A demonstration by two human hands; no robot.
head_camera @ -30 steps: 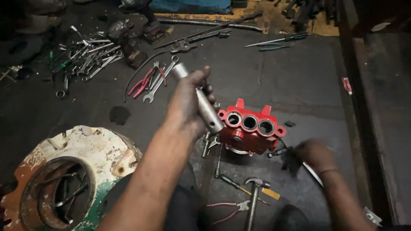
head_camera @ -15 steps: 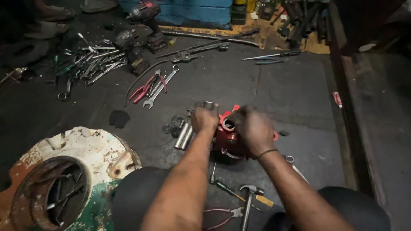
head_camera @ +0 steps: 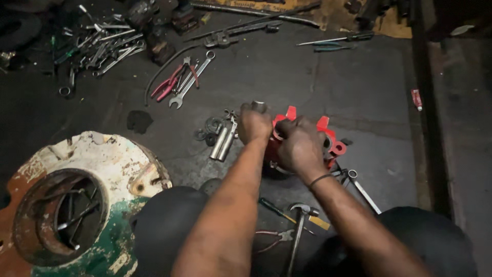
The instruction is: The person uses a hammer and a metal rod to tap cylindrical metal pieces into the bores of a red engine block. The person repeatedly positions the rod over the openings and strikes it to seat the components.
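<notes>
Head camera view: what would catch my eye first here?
Most striking is the bright red metal part at the centre of the dark floor, with the left hand and right hand both on it. Next, at lower left, sits a big rusty round housing with white and green paint. Spanners lie scattered behind.

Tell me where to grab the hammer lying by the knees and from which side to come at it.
Grip the hammer on its slim handle, low down towards the near end. The metal head lies at the far end, next to a yellow-tipped tool and the pliers. Come from above and from the near side, since the right hand and forearm cross just beyond the head.
</notes>
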